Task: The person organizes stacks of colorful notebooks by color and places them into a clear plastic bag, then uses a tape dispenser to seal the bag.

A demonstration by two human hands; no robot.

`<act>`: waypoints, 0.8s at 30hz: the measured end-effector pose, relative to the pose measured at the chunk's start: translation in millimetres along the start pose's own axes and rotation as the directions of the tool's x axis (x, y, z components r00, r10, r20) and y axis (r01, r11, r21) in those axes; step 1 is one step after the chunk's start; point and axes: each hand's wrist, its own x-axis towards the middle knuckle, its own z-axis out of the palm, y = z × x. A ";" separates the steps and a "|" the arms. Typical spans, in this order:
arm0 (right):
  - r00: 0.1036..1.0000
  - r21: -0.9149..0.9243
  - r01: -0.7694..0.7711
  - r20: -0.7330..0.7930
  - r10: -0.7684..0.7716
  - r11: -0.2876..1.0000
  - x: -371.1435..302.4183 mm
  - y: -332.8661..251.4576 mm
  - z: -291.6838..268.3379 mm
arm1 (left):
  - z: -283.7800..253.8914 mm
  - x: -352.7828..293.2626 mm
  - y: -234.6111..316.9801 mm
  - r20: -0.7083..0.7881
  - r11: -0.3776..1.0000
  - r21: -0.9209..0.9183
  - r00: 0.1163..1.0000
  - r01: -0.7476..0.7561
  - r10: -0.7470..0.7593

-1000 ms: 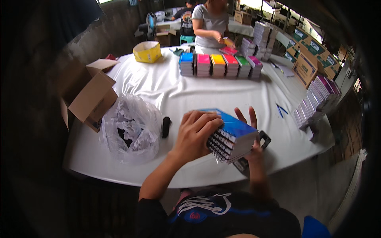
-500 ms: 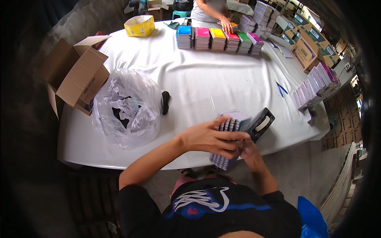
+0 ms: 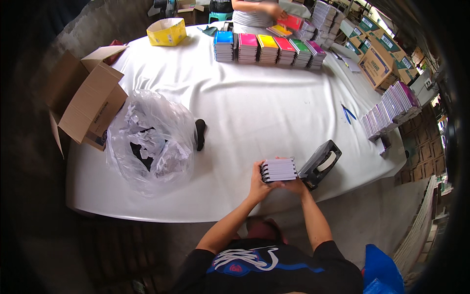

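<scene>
Near the front edge of the white-covered table, a small stack of spiral notebooks [image 3: 279,170] is held with its page edges facing up and black coils along the side. My left hand [image 3: 259,183] wraps round the coil side of the stack. At its right and near side, my right hand [image 3: 294,185] grips the same stack, its far fingers partly hidden. Just right of that hand stands a black tape dispenser [image 3: 320,164] with a pale roll.
A clear plastic bag [image 3: 115,159] of crumpled paper and an open cardboard box [image 3: 93,100] occupy the left. Notebook piles [image 3: 268,56] line the far side, where another person [image 3: 252,17] works. Blue pliers [image 3: 348,113] and a notebook stack [image 3: 387,113] lie right.
The notebook stack has been turned and gathered compactly between both hands. My left hand has drawn back from over the top to its left side. The other person now lifts a red notebook.
</scene>
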 end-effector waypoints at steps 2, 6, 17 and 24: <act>0.999 -0.060 -0.009 0.040 0.011 0.998 -0.3 10.7 -3.3 | 2.2 3.5 7.5 0.006 0.999 0.027 0.999 0.043 -0.043; 0.878 0.600 -0.406 0.048 0.476 0.689 19.1 -22.3 -9.9 | -22.3 -12.5 39.4 -0.316 0.676 0.732 0.921 0.084 0.227; 0.546 0.680 -0.720 0.435 0.716 0.136 46.8 -35.1 -55.8 | -70.8 -17.8 53.9 -0.466 0.499 0.700 0.856 0.510 -0.222; 0.556 0.704 -0.709 0.531 0.640 0.032 78.5 -52.9 -25.0 | -74.8 -31.8 35.6 -0.459 0.610 0.640 0.869 0.468 -0.186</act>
